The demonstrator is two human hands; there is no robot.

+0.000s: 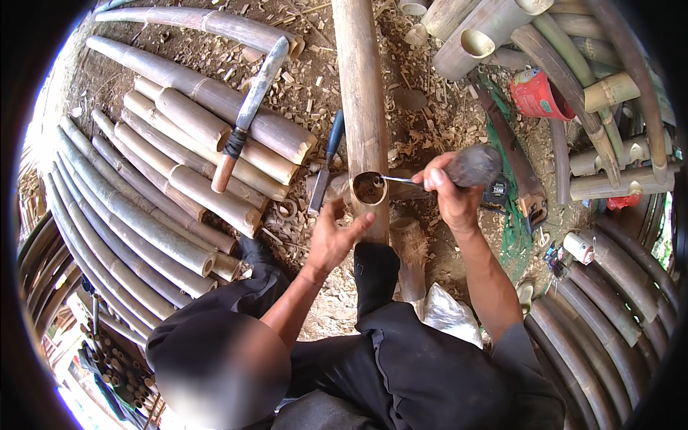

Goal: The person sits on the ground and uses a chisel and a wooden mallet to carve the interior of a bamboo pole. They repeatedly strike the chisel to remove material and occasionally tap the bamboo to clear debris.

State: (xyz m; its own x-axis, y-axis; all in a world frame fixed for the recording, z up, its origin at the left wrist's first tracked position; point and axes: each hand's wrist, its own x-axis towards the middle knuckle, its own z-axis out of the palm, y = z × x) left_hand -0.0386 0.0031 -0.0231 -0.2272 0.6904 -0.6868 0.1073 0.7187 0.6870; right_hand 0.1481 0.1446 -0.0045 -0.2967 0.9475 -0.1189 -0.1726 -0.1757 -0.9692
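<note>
A thick bamboo pole (360,79) lies lengthwise in front of me, with a round hole (370,189) cut in its upper side near my end. My right hand (450,190) is closed round a thin metal-shafted tool (476,166) with a thick, dark, rounded handle. The shaft runs left and its tip is inside the hole's mouth. My left hand (335,240) is beside the pole, fingers apart and holding nothing, its thumb by the hole's lower rim. Whether that thumb touches the bamboo I cannot tell. A dark-covered foot (376,278) rests against the pole's near end.
Left of the pole lie a blue-handled chisel (330,154) and a large knife (247,115) across stacked bamboo lengths (208,168). To the right are a tape measure (495,189), a saw (517,168), a red bucket (537,95) and more bamboo (588,308). Wood chips cover the ground.
</note>
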